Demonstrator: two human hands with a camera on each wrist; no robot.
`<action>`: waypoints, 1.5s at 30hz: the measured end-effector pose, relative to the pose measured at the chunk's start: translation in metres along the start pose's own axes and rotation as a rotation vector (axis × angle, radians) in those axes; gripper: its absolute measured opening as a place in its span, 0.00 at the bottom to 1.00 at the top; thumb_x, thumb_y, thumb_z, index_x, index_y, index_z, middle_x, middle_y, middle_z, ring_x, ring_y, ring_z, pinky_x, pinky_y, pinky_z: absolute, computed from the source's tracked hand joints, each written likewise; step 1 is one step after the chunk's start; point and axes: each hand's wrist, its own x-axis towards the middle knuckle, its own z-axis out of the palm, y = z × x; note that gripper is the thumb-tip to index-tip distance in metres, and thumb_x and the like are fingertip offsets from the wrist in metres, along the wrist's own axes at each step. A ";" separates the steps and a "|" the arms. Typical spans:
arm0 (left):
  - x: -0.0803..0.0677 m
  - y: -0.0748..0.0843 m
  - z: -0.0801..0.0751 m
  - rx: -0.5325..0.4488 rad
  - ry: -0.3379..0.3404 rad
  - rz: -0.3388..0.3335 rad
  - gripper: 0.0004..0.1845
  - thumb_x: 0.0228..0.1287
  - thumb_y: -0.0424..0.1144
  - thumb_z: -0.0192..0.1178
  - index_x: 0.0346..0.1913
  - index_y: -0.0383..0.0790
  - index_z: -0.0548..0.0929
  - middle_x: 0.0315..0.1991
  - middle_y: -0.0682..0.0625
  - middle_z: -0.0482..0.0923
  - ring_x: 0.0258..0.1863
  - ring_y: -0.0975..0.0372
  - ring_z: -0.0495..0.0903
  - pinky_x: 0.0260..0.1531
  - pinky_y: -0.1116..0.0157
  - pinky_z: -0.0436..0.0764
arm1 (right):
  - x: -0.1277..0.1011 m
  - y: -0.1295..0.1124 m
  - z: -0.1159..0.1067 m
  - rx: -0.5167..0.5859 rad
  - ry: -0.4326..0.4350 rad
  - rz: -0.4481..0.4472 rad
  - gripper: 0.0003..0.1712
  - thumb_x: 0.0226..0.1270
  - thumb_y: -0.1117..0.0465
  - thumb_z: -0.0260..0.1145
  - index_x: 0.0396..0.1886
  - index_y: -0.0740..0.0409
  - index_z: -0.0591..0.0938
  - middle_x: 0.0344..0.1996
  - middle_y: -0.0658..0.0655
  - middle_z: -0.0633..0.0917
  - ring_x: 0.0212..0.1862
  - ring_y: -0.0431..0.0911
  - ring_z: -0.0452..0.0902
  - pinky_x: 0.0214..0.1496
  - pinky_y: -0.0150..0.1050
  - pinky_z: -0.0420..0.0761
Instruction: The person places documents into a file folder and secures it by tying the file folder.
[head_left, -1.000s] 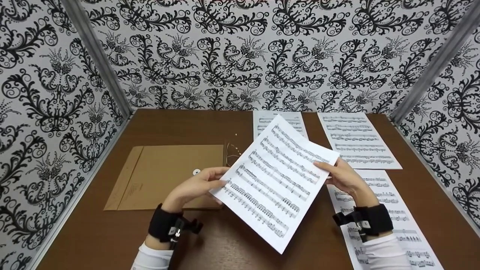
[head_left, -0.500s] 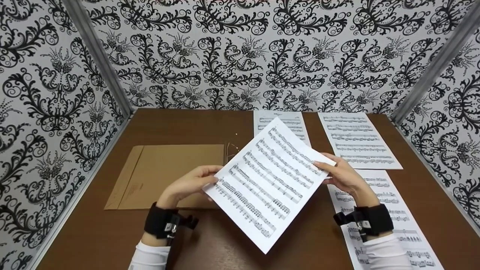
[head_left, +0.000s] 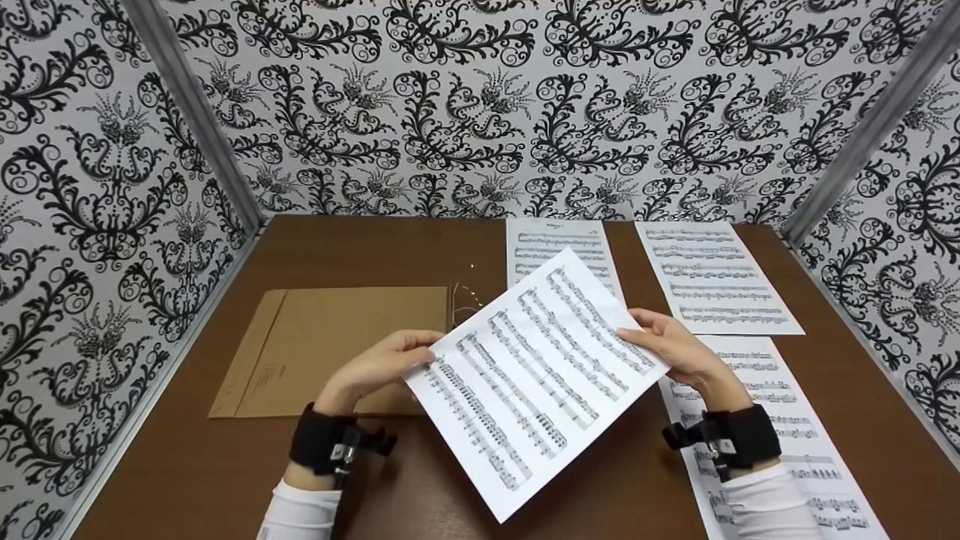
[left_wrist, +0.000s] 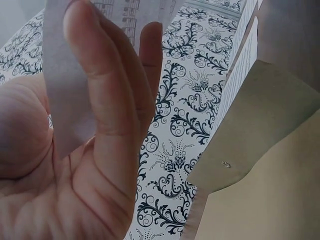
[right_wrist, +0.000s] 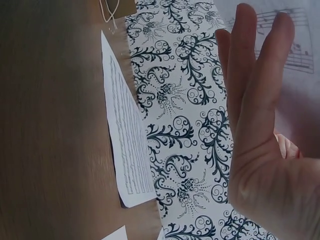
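Observation:
A page of sheet music (head_left: 536, 382) is held up slantwise above the table, its printed side facing me. My left hand (head_left: 379, 367) pinches its left corner, thumb on the front and fingers behind. At the right corner my right hand (head_left: 679, 352) pinches it the same way. In the left wrist view, the paper (left_wrist: 67, 100) passes between thumb and fingers. The right wrist view has the fingers (right_wrist: 257, 85) extended behind the page (right_wrist: 300, 100); the thumb is mostly hidden there. Whether it is one sheet or more, I cannot tell.
A brown envelope (head_left: 352, 330) lies on the table at left, with a thin pale string (head_left: 466, 296) by its right edge. Music pages lie at the back middle (head_left: 559, 236), back right (head_left: 720, 277) and front right (head_left: 795, 450). Patterned walls (head_left: 480, 112) surround the table.
The held sheet has turned clockwise, its lower corner swinging left and its top corner dropping. My left hand has shifted slightly left; both hands keep their hold.

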 end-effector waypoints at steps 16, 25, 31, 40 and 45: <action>0.004 -0.001 0.001 -0.090 0.100 0.025 0.24 0.76 0.34 0.52 0.70 0.26 0.71 0.36 0.56 0.88 0.31 0.67 0.87 0.29 0.72 0.85 | -0.002 -0.003 0.002 0.005 0.077 -0.015 0.13 0.79 0.67 0.55 0.58 0.51 0.76 0.37 0.51 0.92 0.33 0.41 0.91 0.34 0.33 0.89; 0.009 0.002 0.004 -0.225 0.275 0.028 0.23 0.76 0.39 0.57 0.67 0.30 0.74 0.35 0.57 0.88 0.29 0.67 0.87 0.26 0.73 0.83 | -0.002 -0.005 0.002 0.024 0.148 -0.019 0.13 0.79 0.65 0.57 0.59 0.54 0.72 0.39 0.50 0.91 0.36 0.41 0.91 0.37 0.34 0.89; 0.012 0.004 0.009 -0.302 0.331 0.033 0.24 0.77 0.38 0.56 0.70 0.33 0.70 0.35 0.57 0.87 0.28 0.68 0.86 0.24 0.75 0.80 | -0.001 -0.006 0.003 0.033 0.197 -0.024 0.11 0.79 0.66 0.56 0.57 0.53 0.73 0.38 0.49 0.91 0.35 0.41 0.90 0.36 0.33 0.89; 0.015 0.003 0.015 -0.384 0.400 0.058 0.25 0.76 0.35 0.55 0.71 0.32 0.67 0.39 0.56 0.87 0.33 0.64 0.89 0.29 0.71 0.85 | 0.000 -0.010 0.005 0.041 0.279 -0.024 0.16 0.79 0.65 0.57 0.62 0.59 0.70 0.37 0.49 0.90 0.35 0.40 0.90 0.36 0.32 0.89; 0.016 0.003 0.022 -0.412 0.338 0.065 0.22 0.76 0.35 0.56 0.68 0.33 0.70 0.38 0.54 0.89 0.33 0.63 0.89 0.30 0.69 0.85 | 0.001 -0.010 0.006 0.025 0.298 -0.034 0.21 0.79 0.65 0.57 0.66 0.65 0.66 0.38 0.49 0.90 0.35 0.40 0.90 0.36 0.31 0.88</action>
